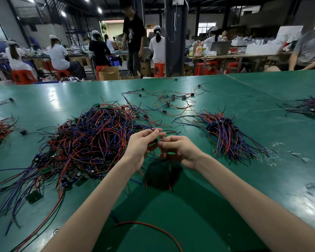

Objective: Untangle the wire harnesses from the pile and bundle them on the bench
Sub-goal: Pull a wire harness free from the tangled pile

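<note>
"Where is the wire harness (pixel 168 165)?"

"Between my 2 hands, above the green bench (pixel 198 206), just right of the tangled pile (pixel 91 139). My left hand (pixel 143 144) pinches it beside its small green board (pixel 159 138); my right hand (pixel 179 150) curls round the leads."

"Which way does it run?"

"Board at the fingertips, red and black leads hanging toward me; long axis far-to-near. The sorted bundle (pixel 225 135) lies well right."

No text reads clearly. The printed carton (pixel 197 50) on the far bench (pixel 225 56) at one o'clock carries orange markings too blurred to make out.
</note>
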A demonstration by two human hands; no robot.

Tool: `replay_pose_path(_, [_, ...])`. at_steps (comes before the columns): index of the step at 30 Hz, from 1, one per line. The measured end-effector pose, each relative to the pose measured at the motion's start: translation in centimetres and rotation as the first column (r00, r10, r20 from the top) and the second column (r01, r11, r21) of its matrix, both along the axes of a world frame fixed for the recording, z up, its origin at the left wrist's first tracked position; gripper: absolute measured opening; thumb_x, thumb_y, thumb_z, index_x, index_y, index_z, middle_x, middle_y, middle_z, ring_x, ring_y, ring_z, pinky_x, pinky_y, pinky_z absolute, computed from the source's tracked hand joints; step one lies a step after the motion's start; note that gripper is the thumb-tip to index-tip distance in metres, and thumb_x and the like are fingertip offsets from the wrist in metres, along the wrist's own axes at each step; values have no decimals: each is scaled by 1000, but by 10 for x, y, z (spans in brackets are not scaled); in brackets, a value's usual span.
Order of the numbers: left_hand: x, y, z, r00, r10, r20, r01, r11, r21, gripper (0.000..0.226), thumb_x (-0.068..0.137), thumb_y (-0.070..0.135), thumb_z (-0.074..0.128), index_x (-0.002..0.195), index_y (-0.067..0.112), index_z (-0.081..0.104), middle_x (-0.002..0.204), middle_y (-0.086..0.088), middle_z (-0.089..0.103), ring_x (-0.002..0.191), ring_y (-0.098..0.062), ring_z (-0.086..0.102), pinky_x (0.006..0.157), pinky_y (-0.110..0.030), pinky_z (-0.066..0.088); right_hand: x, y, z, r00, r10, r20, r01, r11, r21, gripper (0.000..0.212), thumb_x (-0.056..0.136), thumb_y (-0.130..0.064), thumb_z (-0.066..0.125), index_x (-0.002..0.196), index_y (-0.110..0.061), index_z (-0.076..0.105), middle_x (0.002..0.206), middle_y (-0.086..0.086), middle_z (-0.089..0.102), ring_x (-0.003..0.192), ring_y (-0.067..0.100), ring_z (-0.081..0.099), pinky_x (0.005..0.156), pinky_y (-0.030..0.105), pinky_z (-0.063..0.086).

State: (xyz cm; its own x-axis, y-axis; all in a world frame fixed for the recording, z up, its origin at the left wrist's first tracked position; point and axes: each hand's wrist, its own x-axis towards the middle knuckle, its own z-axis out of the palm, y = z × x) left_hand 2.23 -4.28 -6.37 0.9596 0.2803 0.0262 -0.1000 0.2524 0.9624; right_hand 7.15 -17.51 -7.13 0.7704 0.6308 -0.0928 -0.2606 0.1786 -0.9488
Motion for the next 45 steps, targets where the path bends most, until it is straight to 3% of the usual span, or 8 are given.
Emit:
replay_pose_path(9, [2, 1, -7, 981, 170, 89, -188, 948, 258, 13, 85, 14, 70, 72, 10, 69, 67, -1, 70, 63, -13, 62, 71, -32, 56, 0, 1, -4, 935, 15, 353, 64, 976, -210, 16, 81, -6, 70, 69, -5, 60, 59, 5, 57, 43, 9, 52, 46, 20, 46])
replay_pose_path(12, [2, 4, -8, 981, 185, 66, -196, 939, 284, 19, 81, 22, 74, 68, 10, 68, 62, -3, 65, 55, -11, 57, 57, -24, 53, -2, 4, -5, 890, 56, 452, 70, 964, -257, 14, 85, -8, 68, 71, -7, 63, 58, 3, 59, 44, 7, 52, 45, 18, 45])
replay_pose_path(16, [2, 7, -8, 997, 79, -19, -73, 977, 202, 19, 83, 23, 69, 75, 7, 65, 52, 3, 54, 45, -5, 51, 51, -16, 50, -4, 7, -8, 903, 54, 427, 62, 965, -254, 10, 88, -6, 64, 80, -1, 67, 60, 4, 60, 45, 9, 52, 44, 19, 45])
replay_pose_path(20, [3, 12, -6, 995, -71, -63, 75, 995, 66, 2, 85, 4, 64, 85, 5, 65, 71, -3, 68, 62, -8, 64, 62, -15, 54, -1, 4, -5, 943, -39, 331, 111, 974, -199, 16, 88, -6, 63, 72, -7, 65, 63, 6, 62, 58, 15, 58, 50, 23, 50])
replay_pose_path(25, [0, 10, -7, 1000, 23, -22, -19, 986, 166, 12, 87, -1, 63, 85, 10, 63, 70, 2, 71, 65, -6, 64, 59, -14, 51, -4, 6, -3, 968, -76, 238, 110, 985, -134, 12, 85, -3, 65, 73, -4, 64, 56, 3, 62, 54, 14, 57, 47, 22, 51])
replay_pose_path(32, [-3, 13, 4, 991, 124, 48, -121, 990, -67, 7, 91, 0, 57, 91, 7, 60, 76, -3, 71, 69, -11, 69, 65, -21, 57, -7, 3, 0, 959, 52, 278, 16, 972, -236, 7, 82, -1, 69, 78, 1, 63, 60, 11, 59, 43, 12, 52, 46, 21, 45])
replay_pose_path(38, [-5, 12, 5, 999, 37, -10, -38, 997, -72, 37, 89, -3, 58, 121, 9, 44, 86, -14, 70, 66, -16, 70, 63, -26, 59, -6, 3, -3, 933, 16, 361, 70, 973, -222, 17, 82, 2, 67, 68, -4, 61, 46, -4, 59, 38, 4, 49, 40, 15, 42])
replay_pose_path(45, [-7, 13, 8, 993, 117, 4, -116, 988, -105, 22, 87, -9, 59, 101, 8, 53, 78, -13, 70, 61, -17, 69, 59, -27, 59, -8, 6, -7, 950, 33, 310, 46, 969, -244, 14, 81, -2, 70, 69, -5, 64, 57, 9, 59, 40, 8, 49, 41, 15, 39])
